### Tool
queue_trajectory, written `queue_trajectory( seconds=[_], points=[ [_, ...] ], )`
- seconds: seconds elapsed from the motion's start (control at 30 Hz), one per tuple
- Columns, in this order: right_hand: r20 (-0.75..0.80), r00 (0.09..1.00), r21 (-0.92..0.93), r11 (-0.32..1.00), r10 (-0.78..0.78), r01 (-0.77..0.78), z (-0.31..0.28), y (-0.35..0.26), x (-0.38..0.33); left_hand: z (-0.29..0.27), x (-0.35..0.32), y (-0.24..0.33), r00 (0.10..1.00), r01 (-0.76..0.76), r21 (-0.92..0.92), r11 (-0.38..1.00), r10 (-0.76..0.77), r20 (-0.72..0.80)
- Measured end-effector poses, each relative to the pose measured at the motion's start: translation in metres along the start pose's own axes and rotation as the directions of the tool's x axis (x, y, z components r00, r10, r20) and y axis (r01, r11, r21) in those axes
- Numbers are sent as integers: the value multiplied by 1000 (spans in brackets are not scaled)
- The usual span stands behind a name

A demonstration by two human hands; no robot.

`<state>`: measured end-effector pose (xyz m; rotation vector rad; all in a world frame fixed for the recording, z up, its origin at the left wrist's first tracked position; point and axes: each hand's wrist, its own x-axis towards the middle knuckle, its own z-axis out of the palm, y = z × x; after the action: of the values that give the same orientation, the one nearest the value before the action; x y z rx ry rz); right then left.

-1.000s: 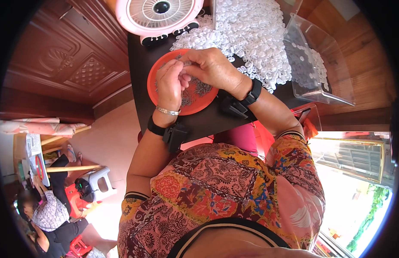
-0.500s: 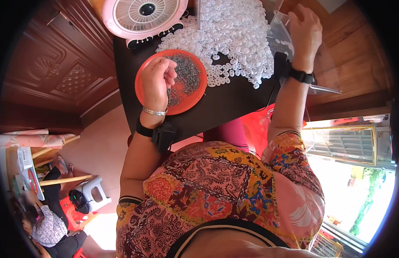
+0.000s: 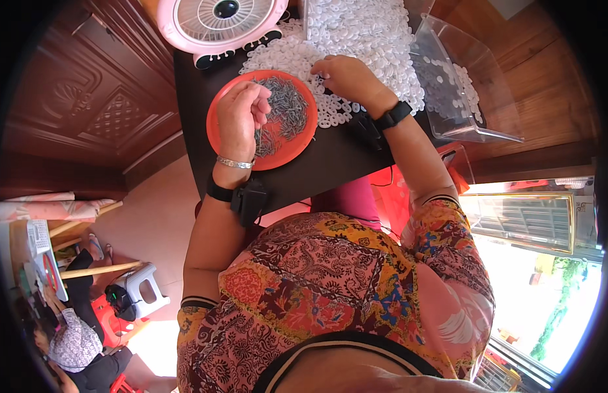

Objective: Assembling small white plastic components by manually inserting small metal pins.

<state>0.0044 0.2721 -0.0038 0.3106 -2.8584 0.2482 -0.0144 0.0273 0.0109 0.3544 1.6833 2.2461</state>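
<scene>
My left hand (image 3: 242, 121) hovers over a round orange plate (image 3: 219, 111) that holds a heap of small dark screws (image 3: 287, 108). Its fingers are curled, pinching a few screws. My right hand (image 3: 343, 77) rests on a big pile of small white plastic rings (image 3: 356, 39), fingers bent down among them at the pile's near edge. Whether it holds a ring I cannot tell. Both wrists carry black bands, and the left also has a silver bracelet. Plate and pile lie on a dark table (image 3: 330, 164).
A pink desk fan (image 3: 219, 19) stands at the table's far edge. A clear plastic box (image 3: 461, 85) with some white rings sits at the right. Dark wooden doors flank the table. On the floor at lower left are a white stool (image 3: 143, 291) and a seated person (image 3: 75, 340).
My right hand came back from the clear box at the right to the near edge of the white ring pile. My left hand stayed over the orange plate.
</scene>
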Motion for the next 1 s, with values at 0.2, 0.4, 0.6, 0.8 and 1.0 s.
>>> queue_trajectory(
  seconds=[0.2,0.4,0.6,0.8,1.0],
  points=[
    [40,992,66,991,117,-119,1,1,3,-1,0,0,1000,-3,7,1000,3,-1],
    [29,999,140,989,40,-44,0,3,3,-3,1,1,1000,-11,20,1000,11,-5],
    [94,993,51,996,73,-78,2,7,4,-2,2,0,1000,-8,3,1000,8,5],
    [13,1000,134,991,-9,8,-2,-2,1,-5,2,-1,999,21,83,996,-23,22],
    [-26,999,79,996,-41,43,5,-4,5,-5,3,-2,999,20,84,996,-23,34]
  ],
)
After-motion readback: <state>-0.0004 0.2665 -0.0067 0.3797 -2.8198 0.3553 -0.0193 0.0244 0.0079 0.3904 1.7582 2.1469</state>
